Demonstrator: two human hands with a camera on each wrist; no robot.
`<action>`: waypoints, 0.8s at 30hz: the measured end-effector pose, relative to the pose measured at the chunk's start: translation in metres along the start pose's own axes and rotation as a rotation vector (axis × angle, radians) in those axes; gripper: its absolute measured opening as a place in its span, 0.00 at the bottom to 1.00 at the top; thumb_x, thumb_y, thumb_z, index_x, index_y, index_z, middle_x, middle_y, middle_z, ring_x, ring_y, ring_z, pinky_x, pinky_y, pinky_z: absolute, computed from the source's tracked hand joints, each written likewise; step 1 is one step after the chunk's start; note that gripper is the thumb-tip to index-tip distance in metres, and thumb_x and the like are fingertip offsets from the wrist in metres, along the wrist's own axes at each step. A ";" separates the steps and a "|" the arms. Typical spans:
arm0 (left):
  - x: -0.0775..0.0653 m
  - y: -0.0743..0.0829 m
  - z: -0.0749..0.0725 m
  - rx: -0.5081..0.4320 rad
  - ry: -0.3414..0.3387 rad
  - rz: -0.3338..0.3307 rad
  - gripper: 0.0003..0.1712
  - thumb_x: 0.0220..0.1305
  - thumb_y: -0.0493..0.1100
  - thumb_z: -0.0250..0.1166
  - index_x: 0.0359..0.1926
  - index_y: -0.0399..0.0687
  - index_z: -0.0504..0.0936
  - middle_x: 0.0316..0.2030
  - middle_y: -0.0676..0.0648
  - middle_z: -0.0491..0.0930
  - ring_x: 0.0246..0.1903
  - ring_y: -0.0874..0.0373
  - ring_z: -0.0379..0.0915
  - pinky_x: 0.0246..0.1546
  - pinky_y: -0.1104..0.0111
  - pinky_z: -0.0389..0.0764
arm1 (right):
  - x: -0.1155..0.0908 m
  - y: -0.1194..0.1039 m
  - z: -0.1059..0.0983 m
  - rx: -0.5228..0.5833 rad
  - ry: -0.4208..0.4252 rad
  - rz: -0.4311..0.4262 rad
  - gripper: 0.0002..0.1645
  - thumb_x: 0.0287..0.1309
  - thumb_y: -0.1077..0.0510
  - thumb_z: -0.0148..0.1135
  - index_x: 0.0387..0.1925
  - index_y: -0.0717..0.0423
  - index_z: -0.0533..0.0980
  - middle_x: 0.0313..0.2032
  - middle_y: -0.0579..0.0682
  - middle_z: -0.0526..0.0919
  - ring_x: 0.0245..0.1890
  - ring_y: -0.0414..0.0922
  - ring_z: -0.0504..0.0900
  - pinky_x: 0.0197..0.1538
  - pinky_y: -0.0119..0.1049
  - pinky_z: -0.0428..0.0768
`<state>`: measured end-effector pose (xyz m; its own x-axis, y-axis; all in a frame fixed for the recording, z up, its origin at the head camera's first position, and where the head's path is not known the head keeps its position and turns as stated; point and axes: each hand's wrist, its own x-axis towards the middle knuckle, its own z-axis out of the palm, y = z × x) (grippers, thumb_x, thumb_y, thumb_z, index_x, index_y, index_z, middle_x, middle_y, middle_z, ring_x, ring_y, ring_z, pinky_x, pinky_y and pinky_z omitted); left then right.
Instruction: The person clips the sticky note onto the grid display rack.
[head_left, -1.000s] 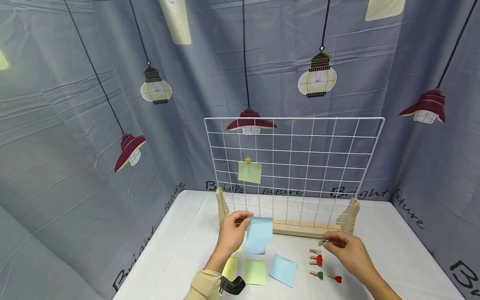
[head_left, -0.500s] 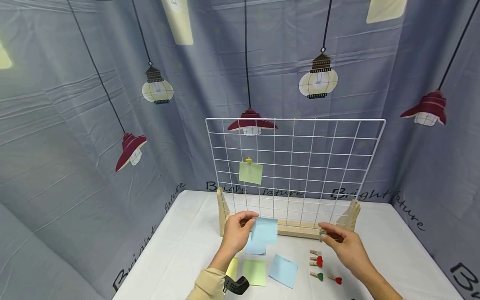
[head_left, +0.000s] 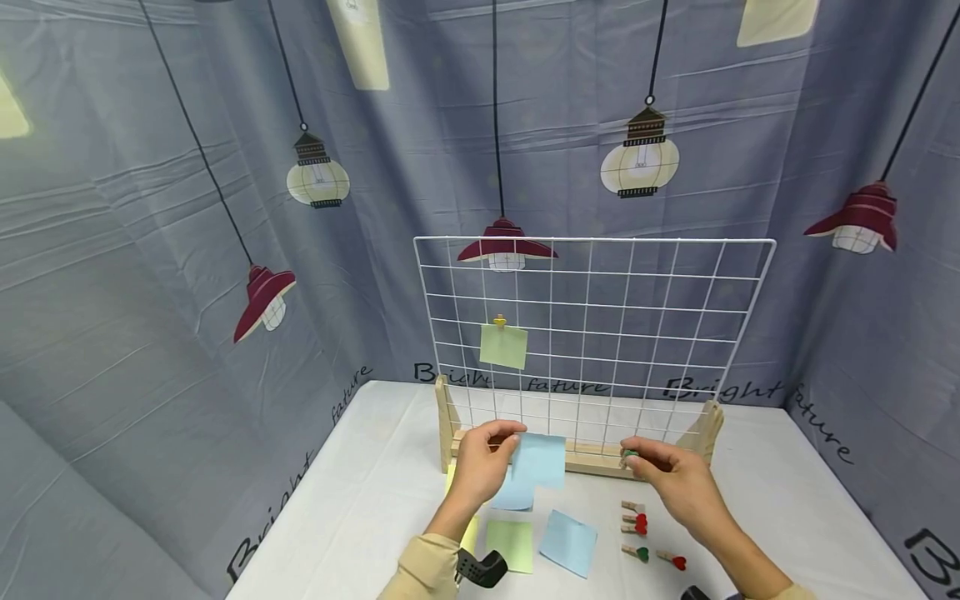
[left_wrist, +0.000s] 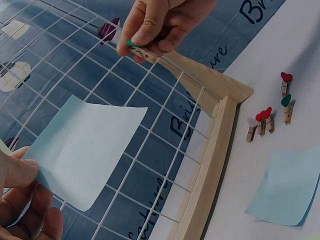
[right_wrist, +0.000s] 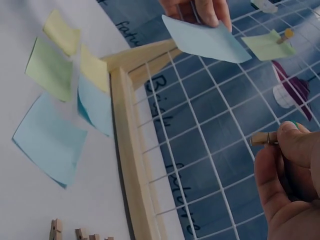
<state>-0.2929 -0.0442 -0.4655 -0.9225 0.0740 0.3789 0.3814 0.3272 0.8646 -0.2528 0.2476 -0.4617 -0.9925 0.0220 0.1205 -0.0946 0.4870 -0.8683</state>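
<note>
While in left hand (head_left: 482, 461), blue note (head_left: 544, 459).

You have seven pegs (head_left: 642, 553): five toward the table (head_left: 757, 483)'s right edge, one held, one on your single rack (head_left: 585, 302). You can count seven paper notes (head_left: 509, 546): five lying, one held, one hanging.

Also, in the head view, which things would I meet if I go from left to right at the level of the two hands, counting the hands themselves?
Left hand, square light-blue paper note pinched by it, small wooden clothespin with a green heart, right hand.
</note>
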 end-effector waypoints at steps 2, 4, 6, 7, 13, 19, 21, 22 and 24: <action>0.000 0.000 0.001 0.000 0.001 -0.007 0.09 0.70 0.36 0.65 0.45 0.51 0.90 0.44 0.48 0.89 0.42 0.59 0.83 0.43 0.71 0.81 | 0.002 -0.003 0.001 0.010 -0.004 -0.025 0.22 0.70 0.55 0.65 0.63 0.55 0.79 0.53 0.56 0.87 0.45 0.34 0.85 0.48 0.29 0.84; -0.001 0.000 0.002 -0.004 0.001 -0.005 0.09 0.70 0.35 0.65 0.44 0.50 0.90 0.44 0.48 0.89 0.42 0.58 0.83 0.43 0.71 0.81 | 0.004 -0.006 0.002 0.030 -0.006 -0.054 0.22 0.70 0.56 0.65 0.63 0.57 0.79 0.50 0.56 0.88 0.43 0.35 0.85 0.48 0.29 0.84; -0.002 0.001 0.003 -0.009 -0.003 -0.011 0.09 0.70 0.35 0.65 0.44 0.50 0.90 0.44 0.48 0.89 0.42 0.59 0.83 0.43 0.71 0.80 | 0.005 -0.007 0.003 0.057 -0.006 -0.074 0.21 0.69 0.58 0.65 0.61 0.59 0.79 0.49 0.57 0.88 0.42 0.35 0.85 0.47 0.30 0.84; -0.002 0.001 0.003 -0.012 -0.006 -0.016 0.09 0.70 0.35 0.65 0.44 0.51 0.90 0.44 0.48 0.89 0.42 0.59 0.83 0.43 0.71 0.80 | 0.005 -0.008 0.004 0.071 -0.005 -0.080 0.20 0.69 0.59 0.65 0.60 0.60 0.79 0.49 0.57 0.88 0.42 0.34 0.85 0.47 0.30 0.84; -0.001 0.003 0.004 -0.017 -0.011 -0.035 0.10 0.70 0.36 0.65 0.45 0.53 0.90 0.44 0.50 0.88 0.42 0.62 0.82 0.42 0.72 0.79 | 0.008 -0.015 0.007 0.125 -0.006 -0.087 0.19 0.70 0.61 0.63 0.59 0.63 0.79 0.49 0.58 0.88 0.40 0.33 0.85 0.48 0.26 0.83; 0.002 0.004 0.005 -0.018 -0.005 -0.019 0.10 0.70 0.35 0.65 0.45 0.53 0.90 0.44 0.49 0.89 0.41 0.61 0.82 0.39 0.72 0.79 | 0.012 -0.024 0.007 0.114 -0.007 -0.078 0.17 0.68 0.60 0.66 0.55 0.64 0.81 0.48 0.58 0.88 0.41 0.33 0.85 0.46 0.24 0.82; 0.003 0.005 0.006 -0.023 -0.006 -0.019 0.10 0.70 0.35 0.65 0.45 0.53 0.90 0.44 0.49 0.89 0.41 0.62 0.81 0.38 0.73 0.79 | 0.013 -0.027 0.006 0.100 0.001 -0.073 0.18 0.67 0.60 0.67 0.55 0.64 0.82 0.48 0.58 0.88 0.40 0.30 0.84 0.45 0.24 0.82; 0.004 0.005 0.006 -0.024 -0.004 -0.017 0.10 0.70 0.35 0.65 0.45 0.53 0.90 0.44 0.49 0.89 0.40 0.63 0.81 0.37 0.73 0.79 | 0.014 -0.029 0.006 0.092 0.008 -0.069 0.18 0.67 0.59 0.67 0.55 0.64 0.82 0.48 0.58 0.88 0.40 0.29 0.83 0.45 0.24 0.82; 0.005 0.006 0.007 -0.026 -0.001 -0.010 0.10 0.70 0.35 0.65 0.45 0.52 0.90 0.44 0.48 0.89 0.40 0.63 0.81 0.37 0.73 0.79 | 0.016 -0.032 0.005 0.090 0.019 -0.062 0.19 0.67 0.59 0.68 0.55 0.64 0.83 0.48 0.58 0.89 0.39 0.29 0.83 0.45 0.24 0.82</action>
<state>-0.2955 -0.0352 -0.4614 -0.9263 0.0720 0.3699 0.3736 0.3037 0.8765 -0.2656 0.2277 -0.4343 -0.9829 0.0114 0.1839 -0.1634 0.4075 -0.8985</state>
